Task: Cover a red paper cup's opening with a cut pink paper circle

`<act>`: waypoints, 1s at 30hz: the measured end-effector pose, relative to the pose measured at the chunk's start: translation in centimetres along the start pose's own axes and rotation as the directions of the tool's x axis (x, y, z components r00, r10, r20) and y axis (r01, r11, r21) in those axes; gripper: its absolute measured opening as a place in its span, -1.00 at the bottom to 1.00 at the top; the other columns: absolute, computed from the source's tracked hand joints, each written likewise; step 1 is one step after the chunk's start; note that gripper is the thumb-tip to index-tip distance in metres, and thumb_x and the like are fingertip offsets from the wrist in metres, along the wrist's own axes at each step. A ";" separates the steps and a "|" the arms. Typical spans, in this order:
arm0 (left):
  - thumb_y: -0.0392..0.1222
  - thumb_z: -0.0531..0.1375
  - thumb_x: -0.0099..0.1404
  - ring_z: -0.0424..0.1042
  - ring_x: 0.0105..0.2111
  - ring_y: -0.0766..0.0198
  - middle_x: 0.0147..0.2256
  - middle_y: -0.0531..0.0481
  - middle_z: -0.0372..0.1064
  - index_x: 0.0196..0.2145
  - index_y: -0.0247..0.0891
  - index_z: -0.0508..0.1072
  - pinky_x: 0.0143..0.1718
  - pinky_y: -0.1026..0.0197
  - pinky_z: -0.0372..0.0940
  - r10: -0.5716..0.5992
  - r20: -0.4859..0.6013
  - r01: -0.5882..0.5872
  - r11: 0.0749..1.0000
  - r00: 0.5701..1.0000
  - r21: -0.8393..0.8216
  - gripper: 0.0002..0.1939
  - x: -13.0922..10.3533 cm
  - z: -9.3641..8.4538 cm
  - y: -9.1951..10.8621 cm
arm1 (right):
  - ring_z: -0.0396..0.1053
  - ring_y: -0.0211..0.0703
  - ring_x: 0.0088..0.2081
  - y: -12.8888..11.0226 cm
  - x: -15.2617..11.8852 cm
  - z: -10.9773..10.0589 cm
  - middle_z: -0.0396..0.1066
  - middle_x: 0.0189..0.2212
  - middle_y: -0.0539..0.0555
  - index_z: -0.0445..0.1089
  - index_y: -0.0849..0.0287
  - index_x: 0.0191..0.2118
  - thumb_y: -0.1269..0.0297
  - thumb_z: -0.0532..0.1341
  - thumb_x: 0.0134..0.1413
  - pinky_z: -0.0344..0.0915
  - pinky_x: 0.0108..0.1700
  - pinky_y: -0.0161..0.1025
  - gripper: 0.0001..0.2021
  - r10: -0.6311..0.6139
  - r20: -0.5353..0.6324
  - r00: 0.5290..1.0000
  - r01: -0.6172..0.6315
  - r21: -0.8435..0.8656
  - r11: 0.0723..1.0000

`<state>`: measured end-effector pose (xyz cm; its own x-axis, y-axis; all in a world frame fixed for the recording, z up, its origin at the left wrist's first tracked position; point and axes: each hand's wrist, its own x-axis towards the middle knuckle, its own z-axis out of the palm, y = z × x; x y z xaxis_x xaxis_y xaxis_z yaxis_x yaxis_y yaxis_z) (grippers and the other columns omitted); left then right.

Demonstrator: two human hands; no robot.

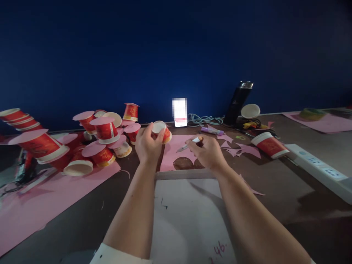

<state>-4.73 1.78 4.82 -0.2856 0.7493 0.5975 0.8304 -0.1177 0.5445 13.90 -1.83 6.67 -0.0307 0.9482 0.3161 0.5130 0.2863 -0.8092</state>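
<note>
A small red-and-white paper cup (167,137) is being held in the left hand (149,143), grip wrapped round its side, mouth tilted up; a white marker (187,145) is pinched in the right hand's (208,149) grip, tip pointed at a pink sheet (172,148) with a rounded bite cut out of it; the cup is held by that sheet's far left corner, though whether they touch can't be told. Pretty crowded surface (291,190) otherwise; the left side is hogged by a pile of red cups (103,156), several topped with pink discs (95,148), partly piled on a bigger pink sheet (68,194); a lit phone (180,113) is propped at the blue wall (176,47), with a pale cable (206,120) coiled beside it; to the right, a purple tube (212,131), pink scraps (249,149), a leaning black bottle (235,104), a tipped red cup (271,145) and a power strip (316,163) are scattered about; nearest, a whitish board (187,216) is partly covered by the forearms.
</note>
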 end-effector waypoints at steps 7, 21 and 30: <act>0.08 0.12 0.20 0.29 -0.01 0.05 -0.04 -0.16 0.31 0.06 -0.20 0.34 0.02 0.07 0.19 -0.141 -0.057 0.144 0.988 0.988 0.060 -0.47 0.3 1.1 -1.8 | 0.30 -0.28 -0.51 1.5 0.5 1.0 0.41 -0.54 0.00 0.49 0.16 -0.24 0.12 0.14 0.07 0.19 -0.41 -0.34 -0.72 -0.038 -0.113 0.993 0.050 0.106 0.993; 0.12 0.03 0.25 0.29 0.00 -0.08 0.00 -0.29 0.29 0.18 -0.26 0.16 -0.07 -0.02 0.23 -0.247 0.018 0.238 0.950 0.969 0.203 -0.37 0.5 1.7 -2.4 | 0.40 -0.24 -0.41 1.9 0.4 2.1 0.51 -0.42 0.02 0.52 0.12 -0.21 0.15 0.16 0.08 0.23 -0.33 -0.35 -0.74 -0.083 -0.102 0.991 0.089 0.049 0.995; -0.06 0.08 0.19 0.42 -0.15 -0.01 -0.19 -0.19 0.46 -0.27 -0.19 0.49 -0.18 0.06 0.27 -0.302 0.394 0.128 0.903 0.868 0.410 -0.73 0.6 -0.5 -1.6 | 0.39 -0.25 -0.42 1.4 0.1 2.0 0.50 -0.45 0.01 0.52 0.12 -0.23 0.22 0.16 0.06 0.22 -0.35 -0.36 -0.77 -0.050 -0.105 0.993 0.057 0.074 0.996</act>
<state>-6.48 2.13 4.62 -0.3103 0.9428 0.1219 0.9094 0.2570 0.3271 12.96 -1.03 4.56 0.0346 0.9131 0.4062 0.4456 0.3497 -0.8241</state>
